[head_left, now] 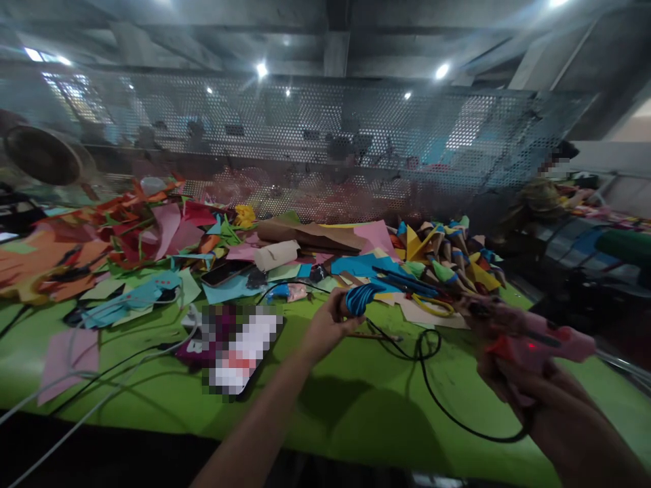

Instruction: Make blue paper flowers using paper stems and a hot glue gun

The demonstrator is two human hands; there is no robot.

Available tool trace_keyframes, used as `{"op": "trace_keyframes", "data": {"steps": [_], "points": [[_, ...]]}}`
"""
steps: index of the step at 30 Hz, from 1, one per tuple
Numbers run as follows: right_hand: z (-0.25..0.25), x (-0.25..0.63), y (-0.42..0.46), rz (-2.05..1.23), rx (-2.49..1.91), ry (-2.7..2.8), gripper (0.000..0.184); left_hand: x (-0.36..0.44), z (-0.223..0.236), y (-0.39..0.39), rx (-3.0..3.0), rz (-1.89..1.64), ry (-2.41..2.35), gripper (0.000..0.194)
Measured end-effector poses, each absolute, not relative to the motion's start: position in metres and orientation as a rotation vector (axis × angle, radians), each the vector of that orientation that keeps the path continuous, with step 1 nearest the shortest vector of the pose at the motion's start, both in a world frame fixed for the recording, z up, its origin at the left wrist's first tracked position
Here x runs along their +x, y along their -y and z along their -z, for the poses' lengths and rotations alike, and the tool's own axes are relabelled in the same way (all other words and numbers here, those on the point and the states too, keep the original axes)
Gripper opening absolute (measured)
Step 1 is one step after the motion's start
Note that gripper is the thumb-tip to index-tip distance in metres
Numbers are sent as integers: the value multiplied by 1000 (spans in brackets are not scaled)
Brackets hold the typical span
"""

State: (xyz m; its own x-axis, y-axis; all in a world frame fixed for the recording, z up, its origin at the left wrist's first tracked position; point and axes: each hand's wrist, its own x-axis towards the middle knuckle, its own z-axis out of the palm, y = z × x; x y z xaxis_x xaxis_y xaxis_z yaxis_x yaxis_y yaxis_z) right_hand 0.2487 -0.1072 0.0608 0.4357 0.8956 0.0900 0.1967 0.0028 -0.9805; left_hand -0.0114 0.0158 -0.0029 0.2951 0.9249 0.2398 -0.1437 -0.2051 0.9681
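Note:
Near the middle of the green table, my left hand (328, 325) is closed around a blue rolled paper piece with dark stripes (360, 299). Its tapered end points right, and part of it is hidden by the fingers. On the right, my right hand (529, 386) grips a pink glue gun (552, 339) with a small red light on its side. The gun's nozzle points left, toward the blue piece but apart from it. A black cord (432, 393) runs from the gun in a loop over the table.
Coloured paper scraps (167, 230) heap up at the back left. Paper cones (447, 251) pile at the back right. A phone (247, 356), a power strip (196, 349) and cables lie left of my left hand. Behind stands a perforated metal screen (305, 156). Another person (542, 196) is at the far right.

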Motion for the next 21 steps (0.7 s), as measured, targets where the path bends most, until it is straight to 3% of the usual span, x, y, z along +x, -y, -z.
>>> {"op": "trace_keyframes", "data": {"steps": [4,11,21], "points": [[-66,220,100,-1026,-1324,1096,40,-11,6,-19,1453,-1189,-733,41],[-65,203,82,-970,-1352,1534,49,-9,5,-19,1415,-1173,-681,44],[-64,202,81,-947,-1443,1590,45,-10,-3,-14,1375,-1169,-643,45]]}}
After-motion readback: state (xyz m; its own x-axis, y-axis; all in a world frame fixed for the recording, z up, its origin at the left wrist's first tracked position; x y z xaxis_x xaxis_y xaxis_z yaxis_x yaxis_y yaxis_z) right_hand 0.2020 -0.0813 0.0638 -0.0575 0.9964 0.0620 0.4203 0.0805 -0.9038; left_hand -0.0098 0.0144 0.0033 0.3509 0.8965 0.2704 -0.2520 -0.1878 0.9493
